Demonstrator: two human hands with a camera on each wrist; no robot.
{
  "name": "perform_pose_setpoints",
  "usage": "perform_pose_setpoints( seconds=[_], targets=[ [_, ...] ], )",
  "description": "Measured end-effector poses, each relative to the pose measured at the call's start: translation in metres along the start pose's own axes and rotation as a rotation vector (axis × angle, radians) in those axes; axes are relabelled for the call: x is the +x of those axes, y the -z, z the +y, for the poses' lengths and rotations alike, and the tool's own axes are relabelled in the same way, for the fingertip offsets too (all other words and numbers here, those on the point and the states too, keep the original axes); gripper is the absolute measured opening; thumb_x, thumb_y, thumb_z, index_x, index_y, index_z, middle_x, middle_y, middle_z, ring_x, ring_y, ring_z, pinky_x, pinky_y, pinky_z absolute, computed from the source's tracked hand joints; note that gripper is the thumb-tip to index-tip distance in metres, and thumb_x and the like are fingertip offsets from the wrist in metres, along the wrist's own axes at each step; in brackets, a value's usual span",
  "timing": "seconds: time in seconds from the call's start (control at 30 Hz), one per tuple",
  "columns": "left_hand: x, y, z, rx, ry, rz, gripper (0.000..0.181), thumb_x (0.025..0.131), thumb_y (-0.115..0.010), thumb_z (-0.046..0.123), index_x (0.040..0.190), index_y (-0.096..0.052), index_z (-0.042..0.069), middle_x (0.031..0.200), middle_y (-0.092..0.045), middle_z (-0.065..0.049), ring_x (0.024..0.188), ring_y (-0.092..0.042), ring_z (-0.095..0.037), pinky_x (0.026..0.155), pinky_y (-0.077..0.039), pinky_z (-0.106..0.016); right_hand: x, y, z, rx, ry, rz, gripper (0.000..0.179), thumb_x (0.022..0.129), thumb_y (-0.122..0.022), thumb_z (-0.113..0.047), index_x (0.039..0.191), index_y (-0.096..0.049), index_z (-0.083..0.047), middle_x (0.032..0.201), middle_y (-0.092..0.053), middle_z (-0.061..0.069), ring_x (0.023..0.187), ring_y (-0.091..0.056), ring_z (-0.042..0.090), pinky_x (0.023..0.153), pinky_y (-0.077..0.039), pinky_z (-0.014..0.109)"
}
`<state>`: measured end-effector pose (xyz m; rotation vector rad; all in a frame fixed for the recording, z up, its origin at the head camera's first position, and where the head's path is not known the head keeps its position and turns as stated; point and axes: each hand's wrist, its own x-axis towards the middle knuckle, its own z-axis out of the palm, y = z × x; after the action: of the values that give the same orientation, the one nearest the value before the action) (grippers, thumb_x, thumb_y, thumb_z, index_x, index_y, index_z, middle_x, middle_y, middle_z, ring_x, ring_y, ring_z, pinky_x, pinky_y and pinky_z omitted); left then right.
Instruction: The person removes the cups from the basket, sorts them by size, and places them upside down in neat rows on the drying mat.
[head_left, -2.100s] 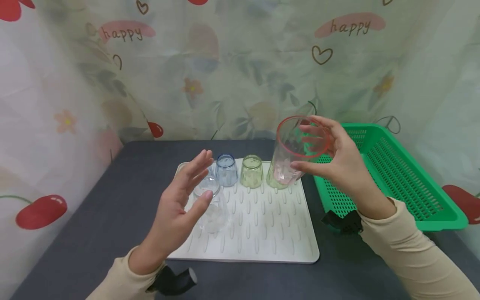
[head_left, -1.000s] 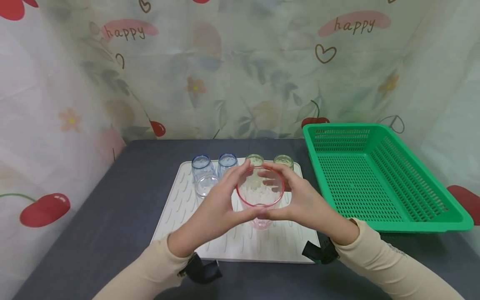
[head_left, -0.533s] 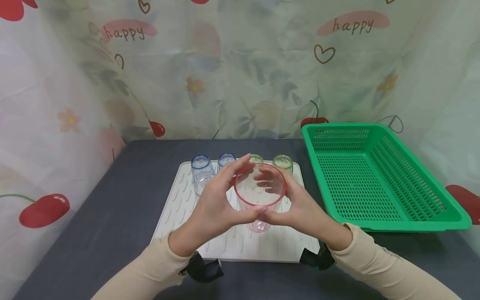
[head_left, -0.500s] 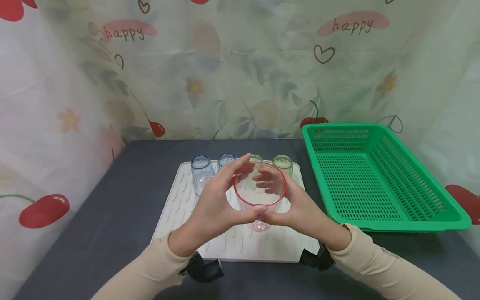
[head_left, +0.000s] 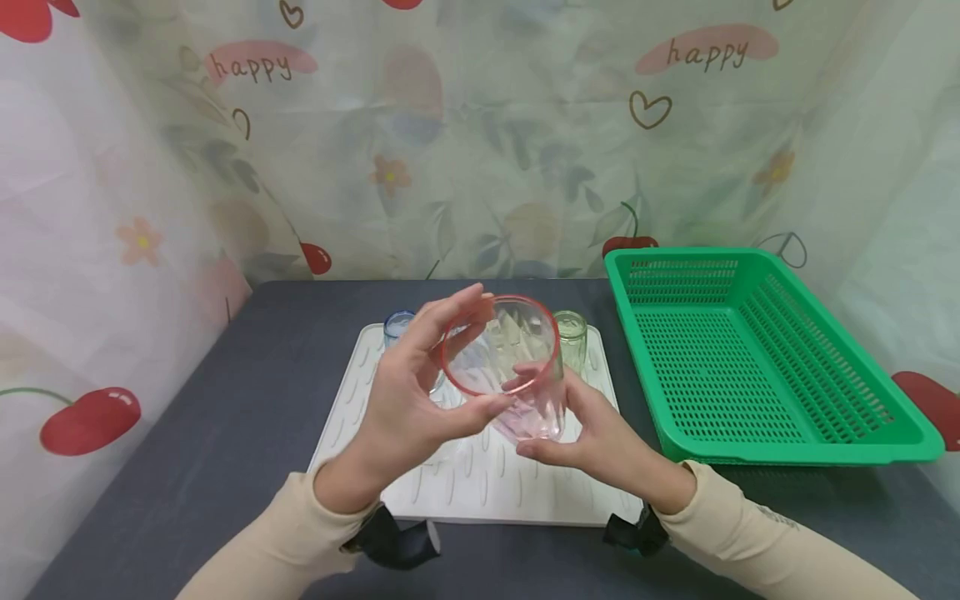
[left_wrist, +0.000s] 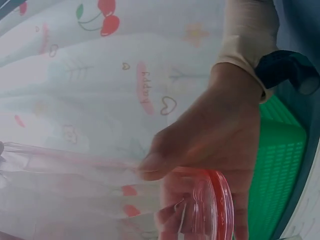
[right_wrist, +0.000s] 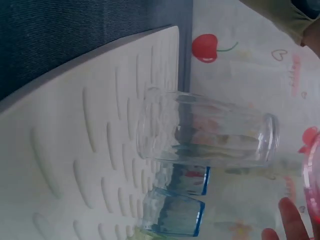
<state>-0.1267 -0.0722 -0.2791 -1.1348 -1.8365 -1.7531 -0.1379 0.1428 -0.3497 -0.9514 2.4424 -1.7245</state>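
A tall pinkish clear drinking glass point(head_left: 534, 417) with a red rim is held between both hands over a white ridged drying mat point(head_left: 480, 500). It leans, mouth toward the upper left and base toward the lower right. My left hand point(head_left: 393, 396) grips it at the rim, thumb in front and fingers behind. Lower down, near the base, my right hand point(head_left: 607, 429) holds it with the thumb below and fingers on the far side. In the left wrist view the red rim point(left_wrist: 220, 200) lies across the left hand's fingers.
A clear glass point(right_wrist: 215, 130) and blue glasses point(right_wrist: 175, 212) stand upside down on the mat, partly hidden by the left hand in the head view. A green glass point(head_left: 572, 337) stands at the mat's back right. Beside the mat is a green slotted basket point(head_left: 787, 454).
First the right hand alone carried the glass above the mat's right side; then both hands held its rim centrally. Now the glass has tipped leftward, and the right hand has slid toward its base.
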Motion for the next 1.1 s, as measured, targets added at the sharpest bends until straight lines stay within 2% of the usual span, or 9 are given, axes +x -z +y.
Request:
perform_pose_setpoints(
  seconds=[0.1, 0.2, 0.37, 0.53, 0.7, 0.8, 0.97, 1.1],
  targets=[
    [0.003, 0.005, 0.005, -0.054, -0.023, 0.035, 0.078, 0.077, -0.082, 0.017, 0.138, -0.042, -0.012, 0.129, -0.052, -0.024, 0.123, -0.052, -0.030, 0.105, -0.043, -0.043, -0.004, 0.003, 0.001, -0.017, 0.012, 0.030, 0.066, 0.079, -0.080, -0.013, 0.137, -0.047, -0.016, 0.126, -0.060, -0.001, 0.115, -0.055, 0.015, 0.095, -0.047, 0.040],
    [0.004, 0.010, 0.008, -0.103, -0.040, 0.063, 0.084, 0.079, -0.080, 0.033, 0.136, -0.041, -0.016, 0.128, -0.054, -0.020, 0.121, -0.054, -0.029, 0.105, -0.042, -0.045, -0.006, 0.008, -0.001, -0.023, 0.047, 0.065, 0.064, 0.076, -0.081, -0.009, 0.132, -0.050, -0.013, 0.117, -0.062, -0.001, 0.108, -0.056, 0.012, 0.093, -0.048, 0.038],
    [0.002, 0.019, 0.007, -0.130, -0.054, 0.063, 0.083, 0.080, -0.080, 0.029, 0.136, -0.040, -0.018, 0.129, -0.054, -0.016, 0.122, -0.055, -0.028, 0.104, -0.042, -0.043, -0.007, 0.024, -0.009, 0.023, 0.154, 0.119, 0.064, 0.072, -0.080, 0.004, 0.129, -0.053, -0.004, 0.117, -0.061, -0.001, 0.104, -0.055, 0.011, 0.087, -0.048, 0.025],
    [-0.004, 0.027, 0.002, -0.082, -0.006, 0.032, 0.082, 0.081, -0.078, 0.032, 0.139, -0.040, -0.012, 0.128, -0.051, -0.014, 0.123, -0.054, -0.025, 0.104, -0.042, -0.039, -0.007, 0.044, -0.019, 0.107, 0.224, 0.187, 0.063, 0.073, -0.074, 0.012, 0.131, -0.054, -0.003, 0.124, -0.060, -0.001, 0.114, -0.054, 0.012, 0.093, -0.045, 0.019],
    [-0.009, 0.029, -0.004, -0.053, 0.058, -0.018, 0.082, 0.081, -0.078, 0.035, 0.140, -0.041, -0.009, 0.128, -0.049, -0.007, 0.123, -0.054, -0.022, 0.104, -0.043, -0.037, -0.005, 0.057, -0.028, 0.246, 0.266, 0.250, 0.056, 0.079, -0.074, 0.006, 0.132, -0.054, 0.001, 0.122, -0.062, 0.009, 0.114, -0.057, 0.019, 0.083, -0.055, 0.024],
    [-0.012, 0.030, -0.007, -0.051, 0.097, -0.051, 0.080, 0.080, -0.080, 0.027, 0.140, -0.040, -0.009, 0.132, -0.048, -0.007, 0.124, -0.053, -0.021, 0.104, -0.043, -0.035, -0.006, 0.061, -0.032, 0.300, 0.260, 0.292, 0.055, 0.081, -0.075, 0.001, 0.132, -0.054, 0.001, 0.122, -0.063, 0.011, 0.111, -0.059, 0.020, 0.079, -0.057, 0.027],
    [-0.014, 0.032, -0.009, 0.026, 0.178, -0.134, 0.081, 0.081, -0.079, 0.013, 0.147, -0.033, 0.002, 0.142, -0.043, -0.009, 0.132, -0.045, -0.019, 0.109, -0.038, -0.034, -0.005, 0.064, -0.038, 0.354, 0.270, 0.318, 0.055, 0.082, -0.073, 0.003, 0.133, -0.053, -0.001, 0.126, -0.059, 0.012, 0.105, -0.064, 0.022, 0.079, -0.057, 0.030],
    [-0.013, 0.036, -0.009, 0.131, 0.167, -0.183, 0.089, 0.081, -0.078, 0.012, 0.152, -0.025, 0.008, 0.153, -0.033, -0.010, 0.141, -0.034, -0.020, 0.114, -0.030, -0.036, -0.004, 0.066, -0.045, 0.378, 0.282, 0.293, 0.057, 0.082, -0.070, 0.008, 0.135, -0.052, 0.000, 0.133, -0.053, 0.012, 0.113, -0.062, 0.024, 0.082, -0.056, 0.034]
  ],
)
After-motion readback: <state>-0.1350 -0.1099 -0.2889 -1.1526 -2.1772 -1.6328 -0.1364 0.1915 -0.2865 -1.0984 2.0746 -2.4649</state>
